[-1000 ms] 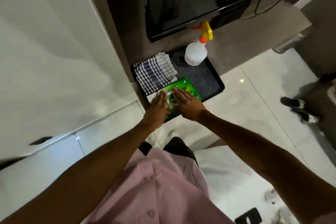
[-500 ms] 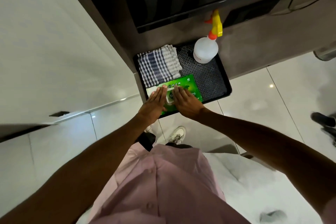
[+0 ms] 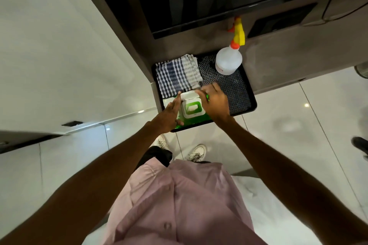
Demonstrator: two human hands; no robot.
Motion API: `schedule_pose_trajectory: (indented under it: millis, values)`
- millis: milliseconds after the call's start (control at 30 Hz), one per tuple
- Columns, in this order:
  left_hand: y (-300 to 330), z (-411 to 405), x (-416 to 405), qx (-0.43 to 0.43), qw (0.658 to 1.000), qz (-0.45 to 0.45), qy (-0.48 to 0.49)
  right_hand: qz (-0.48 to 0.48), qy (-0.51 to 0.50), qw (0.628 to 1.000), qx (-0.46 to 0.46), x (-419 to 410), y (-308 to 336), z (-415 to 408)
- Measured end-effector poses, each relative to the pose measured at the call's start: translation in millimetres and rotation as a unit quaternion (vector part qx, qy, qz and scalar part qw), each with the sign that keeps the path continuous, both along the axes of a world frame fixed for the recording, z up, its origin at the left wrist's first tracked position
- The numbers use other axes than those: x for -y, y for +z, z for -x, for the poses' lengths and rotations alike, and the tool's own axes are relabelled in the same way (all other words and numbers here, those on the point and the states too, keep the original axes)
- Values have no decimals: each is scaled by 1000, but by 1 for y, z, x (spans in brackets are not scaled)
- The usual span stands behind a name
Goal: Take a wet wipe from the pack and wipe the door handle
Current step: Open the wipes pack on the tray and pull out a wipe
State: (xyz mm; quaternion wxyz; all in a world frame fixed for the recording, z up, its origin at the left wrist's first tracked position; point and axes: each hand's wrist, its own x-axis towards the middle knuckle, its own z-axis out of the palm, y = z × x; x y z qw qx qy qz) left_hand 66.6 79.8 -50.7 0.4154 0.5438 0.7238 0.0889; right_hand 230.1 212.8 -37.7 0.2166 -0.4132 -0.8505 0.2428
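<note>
A green wet wipe pack (image 3: pixel 194 121) lies at the near left of a black tray (image 3: pixel 253 105). Its white flip lid (image 3: pixel 190 95) stands open, and a white wipe (image 3: pixel 192 108) shows in the opening. My left hand (image 3: pixel 168 115) rests against the pack's left side, with its fingertips at the lid's left edge. My right hand (image 3: pixel 216 101) is on the pack's right side, its fingers holding the lid's far edge. I cannot make out a door handle clearly.
A folded blue-checked cloth (image 3: pixel 177 75) and a white spray bottle (image 3: pixel 228 61) with a yellow trigger also sit on the tray. A glossy white door (image 3: pixel 59 55) fills the left. A dark screen hangs above. Another person's shoe (image 3: pixel 360 145) is at the right edge.
The pack's lid was shut under both hands; now it is flipped open and the wipe shows. My right hand has moved to the lid's far edge.
</note>
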Motion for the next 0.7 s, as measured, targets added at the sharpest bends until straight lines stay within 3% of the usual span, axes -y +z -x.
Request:
schedule_pose_trajectory:
  millis: [167,333,467,600,700]
  values:
    - [-1,3,0,3,1000,8,11,34,128,989,72,19,-12,-18]
    - [0,4,-1,-7,1000,7,1,5,158,983,90,19,-7,-11]
    - [0,4,0,-5,1000,5,4,-12,207,964,165,16,-10,-10]
    - [0,9,1,26,1000,7,12,56,132,989,34,21,-8,-24]
    - [1,15,3,64,997,-41,-7,101,41,991,-82,20,-4,-36]
